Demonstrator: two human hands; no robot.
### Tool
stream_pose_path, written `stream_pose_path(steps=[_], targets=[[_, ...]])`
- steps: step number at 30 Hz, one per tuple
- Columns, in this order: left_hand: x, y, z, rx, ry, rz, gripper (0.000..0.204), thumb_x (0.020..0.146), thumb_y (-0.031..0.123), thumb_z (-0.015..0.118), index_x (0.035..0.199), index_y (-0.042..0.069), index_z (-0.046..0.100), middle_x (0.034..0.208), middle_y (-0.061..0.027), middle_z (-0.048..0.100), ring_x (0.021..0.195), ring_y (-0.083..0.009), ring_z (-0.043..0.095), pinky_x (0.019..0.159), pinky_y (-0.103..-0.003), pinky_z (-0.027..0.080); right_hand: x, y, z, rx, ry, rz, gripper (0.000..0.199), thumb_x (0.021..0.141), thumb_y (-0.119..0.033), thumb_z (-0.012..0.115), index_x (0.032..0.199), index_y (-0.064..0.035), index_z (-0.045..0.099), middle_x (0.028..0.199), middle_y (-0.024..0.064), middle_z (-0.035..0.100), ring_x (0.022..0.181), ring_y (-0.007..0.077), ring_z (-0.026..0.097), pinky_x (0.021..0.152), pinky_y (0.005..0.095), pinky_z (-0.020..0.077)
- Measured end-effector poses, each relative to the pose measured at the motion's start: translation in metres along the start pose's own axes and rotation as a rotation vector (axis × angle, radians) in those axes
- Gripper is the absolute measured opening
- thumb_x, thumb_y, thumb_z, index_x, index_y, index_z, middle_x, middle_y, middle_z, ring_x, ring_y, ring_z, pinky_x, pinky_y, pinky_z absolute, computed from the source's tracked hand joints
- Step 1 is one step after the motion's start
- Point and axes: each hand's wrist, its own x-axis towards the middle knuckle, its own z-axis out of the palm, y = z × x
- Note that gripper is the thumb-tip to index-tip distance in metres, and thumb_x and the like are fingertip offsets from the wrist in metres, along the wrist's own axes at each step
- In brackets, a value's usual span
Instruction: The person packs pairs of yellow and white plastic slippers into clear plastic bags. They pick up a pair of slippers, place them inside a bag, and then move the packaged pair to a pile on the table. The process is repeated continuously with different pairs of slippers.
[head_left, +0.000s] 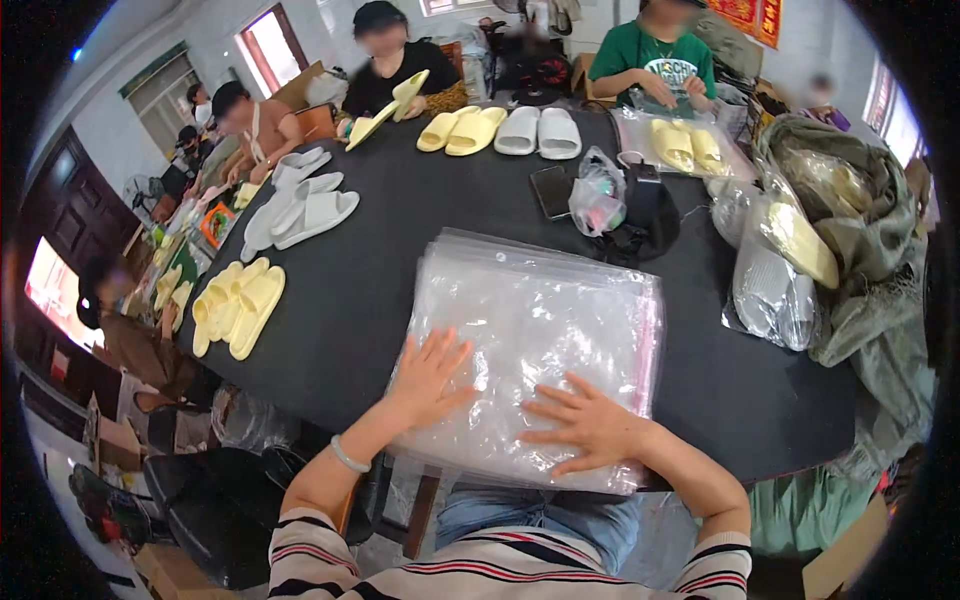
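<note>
A stack of clear plastic bags (535, 330) lies on the black counter (400, 215), just below the frame's centre. The left hand (428, 384) and right hand (590, 425) rest flat on it, fingers spread wide. Yellow slippers (240, 308) sit toward the frame's left.

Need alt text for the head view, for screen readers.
A person's left hand and right hand lie spread on a stack of clear plastic bags on a black table. Yellow slippers and grey slippers sit to the left and at the far edge, bagged slippers at right; other people are beyond.
</note>
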Motion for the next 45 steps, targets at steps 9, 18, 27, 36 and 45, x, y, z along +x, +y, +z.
stream_pose_path(steps=[9, 18, 27, 36, 45], targets=[[0.006, -0.003, 0.002, 0.025, -0.124, -0.035, 0.076, 0.092, 0.057, 0.048, 0.148, 0.008, 0.031, 0.151, -0.0254, 0.028, 0.143, -0.0385, 0.022, 0.115, -0.055, 0.008, -0.012, 0.025, -0.001, 0.252, 0.203, 0.062, 0.064, 0.092, -0.050, 0.051, 0.147, -0.0201, 0.037, 0.153, 0.0145, 0.030, 0.142, 0.0316, 0.027, 0.114, 0.0555, 0.0187], [0.107, -0.028, 0.021, -0.099, 0.183, -0.154, 0.075, 0.095, 0.042, 0.049, 0.147, -0.005, 0.023, 0.153, -0.0247, 0.024, 0.144, -0.0334, 0.021, 0.117, -0.048, 0.014, 0.002, 0.078, 0.007, -0.425, 0.350, 0.661, 0.069, 0.093, -0.056, 0.043, 0.146, -0.0123, 0.036, 0.151, 0.0177, 0.033, 0.141, 0.0347, 0.028, 0.112, 0.0585, 0.0177], [0.121, -0.030, 0.060, 0.068, 0.253, -0.167, 0.071, 0.094, 0.045, 0.048, 0.142, -0.006, 0.034, 0.148, -0.0273, 0.032, 0.139, -0.0404, 0.028, 0.115, -0.052, 0.018, -0.018, 0.088, 0.021, -0.292, 0.256, 0.833, 0.083, 0.089, -0.068, 0.039, 0.150, -0.0123, 0.028, 0.154, 0.0173, 0.026, 0.144, 0.0379, 0.019, 0.114, 0.0596, 0.0110], [0.110, -0.028, 0.051, 0.022, 0.177, -0.210, 0.076, 0.093, 0.046, 0.047, 0.147, -0.003, 0.026, 0.152, -0.0272, 0.025, 0.144, -0.0379, 0.020, 0.117, -0.050, 0.010, -0.032, -0.039, 0.023, -0.017, 0.039, 0.202, 0.075, 0.091, -0.060, 0.046, 0.151, -0.0205, 0.025, 0.157, 0.0131, 0.020, 0.146, 0.0352, 0.015, 0.111, 0.0655, 0.0092], [0.101, -0.032, 0.053, -0.004, 0.255, -0.205, 0.078, 0.089, 0.046, 0.055, 0.145, -0.002, 0.031, 0.151, -0.0268, 0.028, 0.142, -0.0373, 0.024, 0.118, -0.049, 0.012, -0.089, 0.084, -0.095, -0.330, 0.731, 0.565, 0.051, 0.073, -0.020, 0.075, 0.120, -0.0101, 0.059, 0.141, 0.0240, 0.041, 0.131, 0.0422, 0.039, 0.106, 0.0533, 0.0335]])
